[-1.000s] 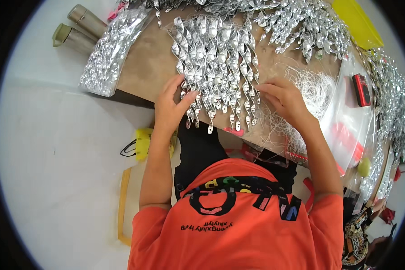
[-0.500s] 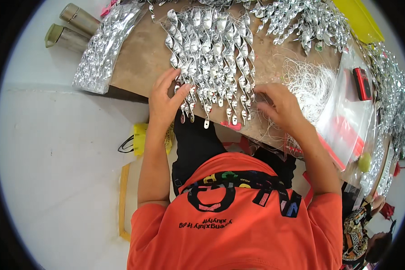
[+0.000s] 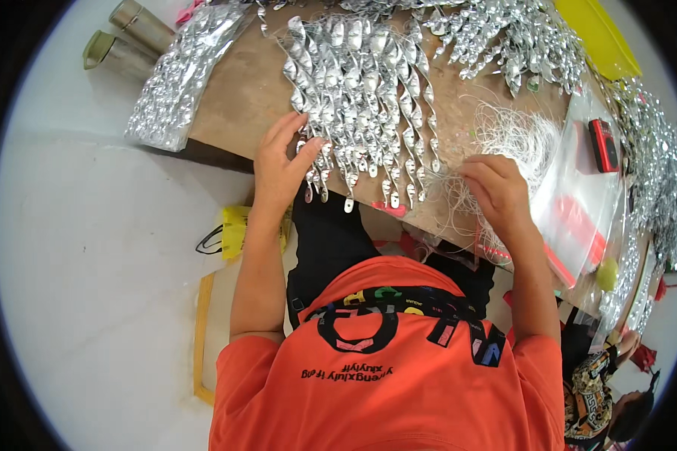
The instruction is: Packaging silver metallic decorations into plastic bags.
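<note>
Silver twisted spiral strips (image 3: 361, 98) lie side by side in a row on the brown table, their flat tab ends toward me. My left hand (image 3: 278, 165) rests at the row's left edge, thumb and fingers apart, touching the outermost strips. To the right of the row, my right hand (image 3: 502, 192) has its fingertips drawn together beside a tangled pile of white strings (image 3: 515, 139). Whatever is between those fingertips is too small to make out.
A plastic bag of silver spirals (image 3: 177, 90) and two bottles (image 3: 120, 54) are at the left. On the right lie a clear bag (image 3: 575, 195), a small red-and-black device (image 3: 603, 145) and more silver strips (image 3: 504, 37). Another person (image 3: 598, 398) sits at lower right.
My right hand has moved right, away from the row of strips toward the white strings, its fingers closing together. My left hand has stayed at the row's left edge.
</note>
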Tool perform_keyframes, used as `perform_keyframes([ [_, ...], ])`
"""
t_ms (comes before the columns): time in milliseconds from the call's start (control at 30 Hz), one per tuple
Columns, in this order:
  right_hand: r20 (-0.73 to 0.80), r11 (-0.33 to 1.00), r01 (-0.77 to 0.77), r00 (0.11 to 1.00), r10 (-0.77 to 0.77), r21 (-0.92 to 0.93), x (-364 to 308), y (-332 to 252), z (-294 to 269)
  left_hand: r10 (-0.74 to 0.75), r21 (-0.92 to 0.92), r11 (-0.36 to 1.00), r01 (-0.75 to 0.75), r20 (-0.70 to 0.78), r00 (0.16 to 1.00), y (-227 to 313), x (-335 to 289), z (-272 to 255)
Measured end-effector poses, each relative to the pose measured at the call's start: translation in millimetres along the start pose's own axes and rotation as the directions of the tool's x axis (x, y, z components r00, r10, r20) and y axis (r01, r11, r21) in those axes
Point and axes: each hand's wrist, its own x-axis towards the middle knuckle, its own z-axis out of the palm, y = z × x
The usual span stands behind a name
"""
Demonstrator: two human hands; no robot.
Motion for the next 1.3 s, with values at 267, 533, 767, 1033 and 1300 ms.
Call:
perform_keyframes([
  [267, 0.046, 0.988, 0.139, 0.99, -0.136, -0.066, 30, 14, 41, -0.001, -0.028, 1.0, 0.001, 0.004, 1.0, -2, -1, 1],
  [533, 0.138, 0.976, 0.206, 0.971, -0.196, -0.066, 15, 1, 42, 0.02, -0.05, 0.999, -0.021, -0.01, 1.0, -8, -6, 0],
  [767, 0.12, 0.985, 0.166, 0.978, -0.17, 0.049, 20, -14, 33, -0.158, -0.264, 0.953, 0.15, -0.009, 0.987, 5, -2, -5],
  [1033, -0.092, 0.979, -0.012, 0.995, 0.031, 0.204, 64, 13, 34, 0.33, 0.393, 0.817, -0.422, 0.281, 0.901, 37, -59, -3],
  [1300, -0.182, 0.983, 0.092, 0.981, -0.062, 0.16, 179, 34, 63, 0.341, 0.309, 0.857, -0.412, 0.259, 0.904, 28, -42, -4],
])
